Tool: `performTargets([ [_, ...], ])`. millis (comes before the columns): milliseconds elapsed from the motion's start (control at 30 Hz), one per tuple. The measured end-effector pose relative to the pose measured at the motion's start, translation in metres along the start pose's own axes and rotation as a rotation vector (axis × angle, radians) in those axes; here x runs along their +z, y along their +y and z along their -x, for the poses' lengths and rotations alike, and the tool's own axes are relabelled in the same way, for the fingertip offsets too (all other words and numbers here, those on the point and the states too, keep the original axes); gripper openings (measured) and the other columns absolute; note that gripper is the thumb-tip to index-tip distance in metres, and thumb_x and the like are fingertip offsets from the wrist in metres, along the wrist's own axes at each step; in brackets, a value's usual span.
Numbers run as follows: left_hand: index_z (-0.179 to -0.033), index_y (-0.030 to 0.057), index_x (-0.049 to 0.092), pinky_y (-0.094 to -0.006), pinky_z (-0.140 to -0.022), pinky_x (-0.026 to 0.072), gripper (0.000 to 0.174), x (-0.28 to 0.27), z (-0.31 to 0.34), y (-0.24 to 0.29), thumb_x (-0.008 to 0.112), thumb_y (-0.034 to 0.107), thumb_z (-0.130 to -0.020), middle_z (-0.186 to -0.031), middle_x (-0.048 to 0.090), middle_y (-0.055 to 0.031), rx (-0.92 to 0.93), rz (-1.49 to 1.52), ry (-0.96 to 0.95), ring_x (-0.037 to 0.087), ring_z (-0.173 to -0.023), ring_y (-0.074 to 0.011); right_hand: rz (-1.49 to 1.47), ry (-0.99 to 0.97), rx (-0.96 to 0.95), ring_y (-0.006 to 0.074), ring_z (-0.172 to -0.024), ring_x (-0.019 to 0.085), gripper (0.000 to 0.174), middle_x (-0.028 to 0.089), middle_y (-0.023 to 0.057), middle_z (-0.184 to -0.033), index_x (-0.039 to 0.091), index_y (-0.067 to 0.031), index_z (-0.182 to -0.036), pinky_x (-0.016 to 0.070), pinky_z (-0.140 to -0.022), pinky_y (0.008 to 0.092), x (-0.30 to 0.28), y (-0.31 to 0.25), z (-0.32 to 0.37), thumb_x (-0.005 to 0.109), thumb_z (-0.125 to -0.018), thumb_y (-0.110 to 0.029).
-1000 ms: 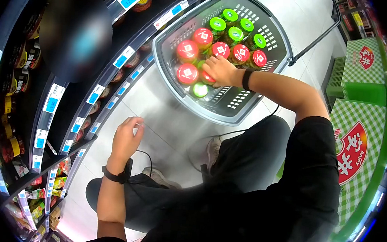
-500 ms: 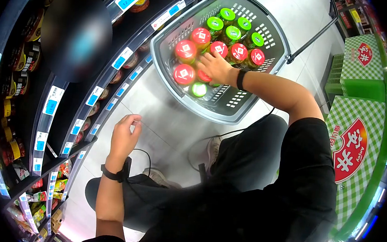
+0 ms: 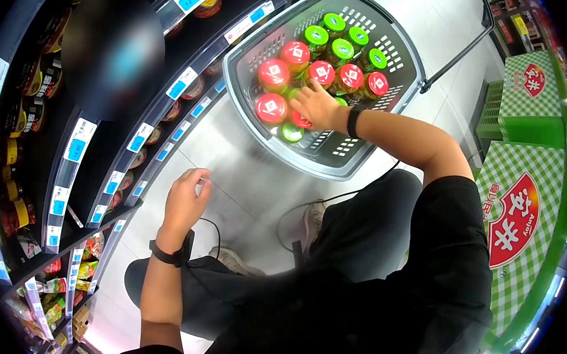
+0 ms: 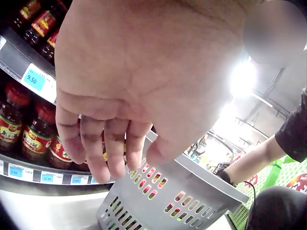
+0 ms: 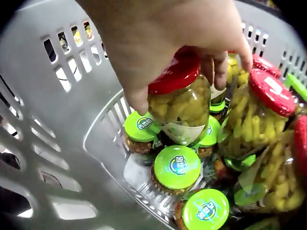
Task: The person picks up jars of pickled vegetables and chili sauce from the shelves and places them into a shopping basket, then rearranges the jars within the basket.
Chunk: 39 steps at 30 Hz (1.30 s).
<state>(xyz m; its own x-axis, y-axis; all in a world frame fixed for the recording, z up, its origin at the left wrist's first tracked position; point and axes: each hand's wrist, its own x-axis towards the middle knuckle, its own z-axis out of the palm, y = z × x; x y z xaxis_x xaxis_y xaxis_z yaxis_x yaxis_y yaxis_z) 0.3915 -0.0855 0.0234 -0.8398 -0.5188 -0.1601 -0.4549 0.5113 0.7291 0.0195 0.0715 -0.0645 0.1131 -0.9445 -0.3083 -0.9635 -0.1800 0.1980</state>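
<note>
In the right wrist view my right hand (image 5: 168,43) grips a glass jar of pickled peppers (image 5: 180,110) by its red lid, thumb on one side and fingers on the other. This jar is over smaller green-lidded jars (image 5: 177,166) inside the grey basket (image 3: 238,73). More red-lidded jars (image 5: 264,112) stand beside it, filled with long yellow-green peppers. In the head view the hand covers part of the held jar. My left hand (image 3: 187,196) hangs over the floor between the shelf and my legs, fingers loosely bent and holding nothing.
Shelves (image 3: 80,141) with price tags and jars line the left side. The basket's dark handle (image 3: 463,55) leans out to the right. Green checkered cartons (image 3: 527,216) stand at the right. My shoe (image 3: 313,222) and a thin black cable (image 3: 342,193) are below the basket.
My right hand has shifted slightly within the basket, still on the red-lidded jar. A green lid now shows to the right of its fingers. My left hand stays nearly still.
</note>
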Motion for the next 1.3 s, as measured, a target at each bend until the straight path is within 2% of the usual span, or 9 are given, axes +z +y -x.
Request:
performTargets([
  [133, -0.106, 0.0020, 0.066, -0.0391, -0.076, 0.0538, 0.018, 0.000, 0.003, 0.002, 0.067, 0.008, -0.089, -0.099, 0.071, -0.0152, 0.003, -0.008, -0.017, 0.069, -0.090, -0.0307, -0.047, -0.011, 0.026, 0.0259, -0.115, 0.056, 0.069, 0.058, 0.0071, -0.114, 0.053, -0.0089, -0.124, 0.0401, -0.102, 0.0500, -0.002, -0.005, 0.001, 0.082, -0.071, -0.043],
  [333, -0.105, 0.0029, 0.067, -0.0393, -0.075, 0.0536, 0.018, 0.003, 0.006, -0.003, 0.068, 0.009, -0.089, -0.099, 0.071, -0.0150, -0.004, -0.020, -0.013, 0.069, -0.090, -0.0306, -0.110, 0.021, -0.015, 0.0294, -0.100, 0.065, 0.056, 0.060, 0.0129, -0.108, 0.054, -0.0064, -0.115, 0.0507, -0.084, 0.0434, 0.002, -0.008, 0.003, 0.078, -0.073, -0.034],
  [533, -0.106, 0.0034, 0.068, -0.0393, -0.077, 0.0539, 0.018, -0.002, 0.009, 0.000, 0.068, 0.010, -0.089, -0.101, 0.071, -0.0143, -0.032, -0.041, -0.020, 0.069, -0.090, -0.0305, -0.390, 0.010, 0.063, 0.0357, -0.093, 0.067, 0.051, 0.061, 0.0175, -0.104, 0.052, -0.0010, -0.111, 0.0569, -0.072, 0.0451, -0.004, 0.006, 0.006, 0.075, -0.074, -0.026],
  [667, -0.107, 0.0033, 0.068, -0.0395, -0.079, 0.0542, 0.018, -0.003, 0.010, -0.002, 0.068, 0.010, -0.090, -0.103, 0.072, -0.0136, -0.015, -0.054, -0.011, 0.069, -0.090, -0.0303, -0.460, -0.030, 0.056, 0.0382, -0.095, 0.067, 0.063, 0.061, 0.0200, -0.107, 0.052, 0.0007, -0.112, 0.0577, -0.076, 0.0478, -0.027, 0.025, 0.013, 0.081, -0.067, -0.032],
  [800, -0.108, 0.0031, 0.068, -0.0394, -0.080, 0.0542, 0.018, -0.002, 0.007, -0.004, 0.068, 0.010, -0.090, -0.103, 0.071, -0.0139, -0.014, -0.040, -0.030, 0.069, -0.091, -0.0311, -0.607, -0.008, 0.073, 0.0411, -0.088, 0.069, 0.061, 0.065, 0.0247, -0.100, 0.053, 0.0024, -0.109, 0.0573, -0.075, 0.0502, -0.031, 0.027, 0.022, 0.080, -0.069, -0.035],
  [833, -0.108, 0.0031, 0.068, -0.0394, -0.080, 0.0542, 0.018, -0.002, 0.005, -0.005, 0.068, 0.010, -0.090, -0.103, 0.071, -0.0141, -0.013, -0.038, -0.033, 0.069, -0.091, -0.0312, -0.662, -0.101, 0.132, 0.0427, -0.083, 0.069, 0.061, 0.067, 0.0252, -0.093, 0.054, 0.0031, -0.109, 0.0569, -0.075, 0.0506, -0.042, 0.021, 0.023, 0.079, -0.069, -0.036],
  [933, -0.108, 0.0027, 0.067, -0.0396, -0.080, 0.0540, 0.019, -0.002, 0.003, -0.007, 0.068, 0.009, -0.090, -0.103, 0.071, -0.0146, -0.016, -0.026, -0.042, 0.069, -0.091, -0.0317, -0.666, -0.090, 0.129, 0.0440, -0.088, 0.068, 0.063, 0.067, 0.0238, -0.091, 0.052, 0.0025, -0.113, 0.0563, -0.077, 0.0507, -0.043, 0.003, 0.015, 0.081, -0.068, -0.032],
  [1067, -0.107, 0.0020, 0.066, -0.0401, -0.080, 0.0537, 0.019, -0.002, -0.002, -0.007, 0.067, 0.008, -0.090, -0.102, 0.071, -0.0155, -0.002, -0.022, -0.039, 0.068, -0.091, -0.0324, -0.662, -0.228, 0.184, 0.0440, -0.089, 0.068, 0.069, 0.067, 0.0250, -0.096, 0.051, 0.0029, -0.119, 0.0565, -0.078, 0.0505, -0.026, -0.009, 0.005, 0.082, -0.068, -0.032],
  [1300, -0.106, 0.0016, 0.066, -0.0404, -0.079, 0.0535, 0.018, -0.002, -0.006, -0.007, 0.068, 0.008, -0.089, -0.100, 0.070, -0.0166, -0.005, -0.023, -0.043, 0.068, -0.090, -0.0330, -0.655, -0.179, 0.166, 0.0431, -0.103, 0.066, 0.089, 0.065, 0.0256, -0.107, 0.045, 0.0017, -0.129, 0.0552, -0.085, 0.0497, -0.013, -0.018, 0.001, 0.089, -0.063, -0.038],
])
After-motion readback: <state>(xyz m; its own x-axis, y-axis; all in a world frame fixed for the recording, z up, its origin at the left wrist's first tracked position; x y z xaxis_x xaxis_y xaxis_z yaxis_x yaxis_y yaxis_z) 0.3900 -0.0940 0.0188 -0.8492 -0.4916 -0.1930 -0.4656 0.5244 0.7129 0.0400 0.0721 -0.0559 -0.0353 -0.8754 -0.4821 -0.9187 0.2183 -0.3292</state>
